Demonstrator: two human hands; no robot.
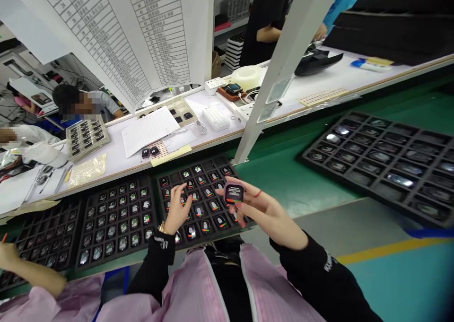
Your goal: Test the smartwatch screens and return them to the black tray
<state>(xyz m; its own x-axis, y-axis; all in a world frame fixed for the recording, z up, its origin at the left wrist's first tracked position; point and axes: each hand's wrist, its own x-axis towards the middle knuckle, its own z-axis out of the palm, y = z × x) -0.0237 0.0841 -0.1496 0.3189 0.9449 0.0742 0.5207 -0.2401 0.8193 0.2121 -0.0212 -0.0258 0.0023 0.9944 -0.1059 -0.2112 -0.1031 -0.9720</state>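
My right hand (267,213) holds up a small square smartwatch body (234,192) with no strap. Its lit screen shows lines of white text and an orange bar at the bottom. Below it lies a black compartment tray (174,177) filled with rows of similar watch faces, many lit with white, green or orange marks. Over the left part of this tray hovers my left hand (175,209), thumb and fingers apart, nothing seen in it. Whether its fingertips touch a watch cannot be made out.
More black trays of watches lie to the left (152,194) and right (301,156). A white shelf (113,163) above carries papers, two small watches (150,152) and a white box (216,118). A slanted white post (273,85) rises from the bench. A co-worker's hand (9,256) is at far left.
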